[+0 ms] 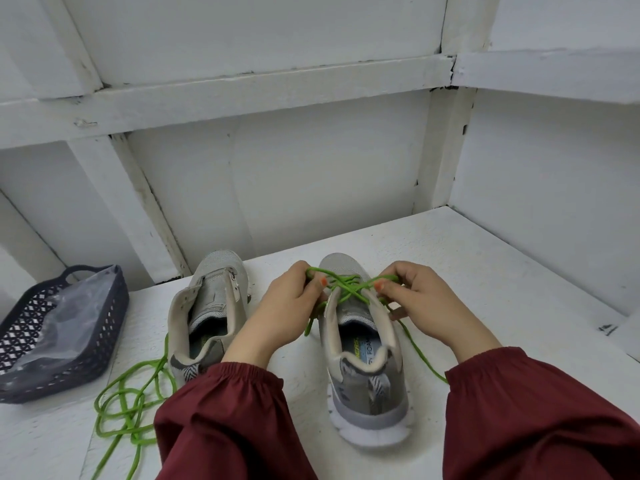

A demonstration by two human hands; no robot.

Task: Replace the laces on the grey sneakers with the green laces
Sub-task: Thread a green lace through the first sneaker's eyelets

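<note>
Two grey sneakers stand on the white surface, heels toward me. The right sneaker carries a green lace crossed over its tongue. My left hand pinches a loop of that lace at the shoe's left side. My right hand pinches the other loop at the right side; one loose end trails down past my right wrist. The left sneaker has no lace, its tongue standing open. A second green lace lies in a loose tangle on the surface at the front left.
A dark perforated plastic basket with a clear plastic bag inside sits at the far left. White panelled walls close in behind and to the right of the shoes. My dark red sleeves fill the bottom of the view.
</note>
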